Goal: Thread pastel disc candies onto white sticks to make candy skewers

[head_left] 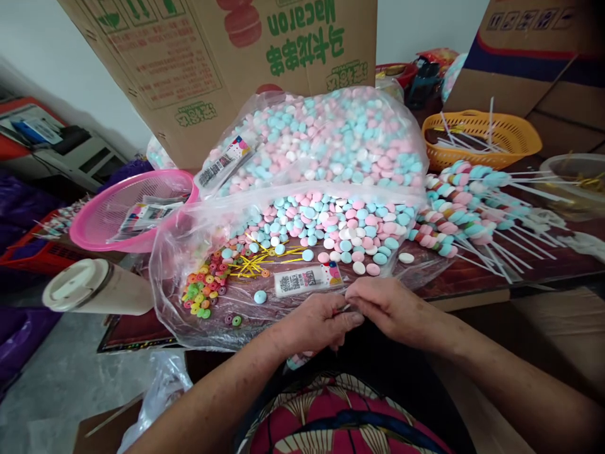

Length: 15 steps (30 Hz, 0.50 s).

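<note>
Patterned clothing (pixel 350 422) fills the bottom centre of the frame, below two hands meeting near mid-frame. Thumb and forefinger of the left hand (pixel 314 323) pinch a thin piece (pixel 342 309); wrapped pastel candies (pixel 300 360) show partly beneath that grip. Fingers of the right hand (pixel 399 310) bend in against the left's tips; whether its grip pinches anything, I cannot tell. Just above lies a printed packet (pixel 307 280), then gold ties (pixel 248 268) and ring candies (pixel 201 290) left of centre. Farther out on the tabletop (pixel 128 329), a plastic bag (pixel 331 151) of candies fills the upper centre, skewers (pixel 458 214) right, a pink basket (pixel 80 227) left.
</note>
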{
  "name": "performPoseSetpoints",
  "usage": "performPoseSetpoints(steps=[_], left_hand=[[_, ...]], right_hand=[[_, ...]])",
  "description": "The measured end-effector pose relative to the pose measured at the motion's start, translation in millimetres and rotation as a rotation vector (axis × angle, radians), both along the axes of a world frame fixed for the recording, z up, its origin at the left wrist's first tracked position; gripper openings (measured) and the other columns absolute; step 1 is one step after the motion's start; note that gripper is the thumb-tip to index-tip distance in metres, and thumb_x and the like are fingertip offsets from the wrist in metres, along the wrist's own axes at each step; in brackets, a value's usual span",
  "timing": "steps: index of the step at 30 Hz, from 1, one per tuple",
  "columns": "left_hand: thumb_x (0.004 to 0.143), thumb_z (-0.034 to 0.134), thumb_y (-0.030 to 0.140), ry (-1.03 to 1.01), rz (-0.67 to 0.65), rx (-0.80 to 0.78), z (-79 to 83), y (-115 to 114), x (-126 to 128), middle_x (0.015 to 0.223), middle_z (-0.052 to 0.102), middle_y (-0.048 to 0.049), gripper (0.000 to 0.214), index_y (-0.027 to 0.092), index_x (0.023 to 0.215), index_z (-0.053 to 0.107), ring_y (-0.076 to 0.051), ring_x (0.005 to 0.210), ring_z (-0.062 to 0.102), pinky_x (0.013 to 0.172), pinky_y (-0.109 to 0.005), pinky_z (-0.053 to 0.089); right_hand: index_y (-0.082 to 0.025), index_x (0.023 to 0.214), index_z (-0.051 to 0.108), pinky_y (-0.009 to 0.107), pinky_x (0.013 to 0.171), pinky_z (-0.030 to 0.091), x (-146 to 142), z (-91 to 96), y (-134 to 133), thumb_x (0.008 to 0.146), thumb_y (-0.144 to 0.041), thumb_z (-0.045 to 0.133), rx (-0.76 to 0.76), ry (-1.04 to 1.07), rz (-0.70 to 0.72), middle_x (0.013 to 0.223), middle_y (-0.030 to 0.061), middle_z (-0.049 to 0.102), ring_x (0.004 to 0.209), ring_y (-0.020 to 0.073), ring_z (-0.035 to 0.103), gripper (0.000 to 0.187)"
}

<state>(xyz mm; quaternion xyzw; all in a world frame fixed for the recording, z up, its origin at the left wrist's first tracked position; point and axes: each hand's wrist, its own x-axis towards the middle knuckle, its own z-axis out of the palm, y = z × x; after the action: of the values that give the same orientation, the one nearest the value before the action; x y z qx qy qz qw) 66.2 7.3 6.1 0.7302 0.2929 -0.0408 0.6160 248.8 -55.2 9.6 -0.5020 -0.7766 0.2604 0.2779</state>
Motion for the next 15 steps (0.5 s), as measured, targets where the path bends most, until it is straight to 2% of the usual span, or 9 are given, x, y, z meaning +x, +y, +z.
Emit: performPoseSetpoints(steps=[2,4,6,8,10,13,15], left_hand=[[0.082,0.053,0.055,-0.121,0.06,-0.088,5.7,9,-17,0.09,0.063,-0.004,0.055,0.022,0.124,0.047,-0.013,0.065,0.059,0.046,-0.019,0.039],[0.083,0.051,0.058,-0.149,0.093,-0.091,12.3,16,-35,0.108,0.061,-0.0075,0.057,0.023,0.127,0.045,-0.015,0.08,0.059,0.054,-0.02,0.041],[0.085,0.047,0.059,-0.083,0.066,-0.124,15.5,17,-46,0.102,0.062,-0.0073,0.049,0.019,0.112,0.055,-0.014,0.077,0.057,0.054,-0.019,0.04],[0.085,0.046,0.059,-0.025,0.076,-0.203,15.2,11,-49,0.087,0.061,-0.0038,0.046,0.017,0.1,0.055,-0.011,0.065,0.053,0.046,-0.018,0.036],[0.085,0.044,0.059,-0.02,0.176,-0.231,14.3,0,-45,0.076,0.056,-0.0002,0.043,0.017,0.093,0.051,-0.009,0.057,0.049,0.041,-0.016,0.031],[0.088,0.041,0.054,-0.012,0.351,-0.159,15.1,-14,-39,0.066,0.05,0.0036,0.037,0.018,0.084,0.049,-0.008,0.05,0.045,0.041,-0.016,0.029],[0.09,0.039,0.051,0.006,0.456,-0.136,15.2,-19,-37,0.061,0.046,0.0055,0.034,0.019,0.085,0.049,-0.007,0.046,0.041,0.042,-0.018,0.03]], right_hand=[[-0.018,0.088,0.06,0.025,0.063,0.043,1,-0.8,2,0.092,-0.023,0.041,-0.05,0.149,-0.059,0.076,0.0029,0.062,0.069,0.0138,0.056,0.02],[-0.018,0.102,0.06,0.024,0.063,0.045,5,-0.8,5,0.091,-0.024,0.041,-0.093,0.262,-0.126,0.077,0.0019,0.06,0.07,0.0135,0.056,0.022],[-0.018,0.11,0.059,0.024,0.061,0.045,5,-1.0,8,0.091,-0.026,0.042,-0.128,0.322,-0.164,0.074,0.0008,0.058,0.066,0.0132,0.055,0.027],[-0.017,0.112,0.06,0.025,0.059,0.045,0,-1.4,11,0.09,-0.027,0.042,-0.137,0.339,-0.198,0.07,0.0003,0.057,0.063,0.0134,0.054,0.029],[-0.017,0.113,0.06,0.027,0.061,0.046,-9,-1.4,14,0.09,-0.028,0.042,-0.122,0.325,-0.235,0.073,0.0019,0.06,0.065,0.0144,0.055,0.032],[-0.017,0.116,0.06,0.033,0.074,0.048,-23,0.0,18,0.089,-0.03,0.043,-0.083,0.29,-0.238,0.09,0.0071,0.065,0.081,0.0184,0.059,0.034],[-0.018,0.125,0.054,0.034,0.075,0.048,-30,0.6,22,0.089,-0.032,0.045,-0.121,0.332,-0.245,0.089,0.0069,0.065,0.079,0.0183,0.059,0.039]])
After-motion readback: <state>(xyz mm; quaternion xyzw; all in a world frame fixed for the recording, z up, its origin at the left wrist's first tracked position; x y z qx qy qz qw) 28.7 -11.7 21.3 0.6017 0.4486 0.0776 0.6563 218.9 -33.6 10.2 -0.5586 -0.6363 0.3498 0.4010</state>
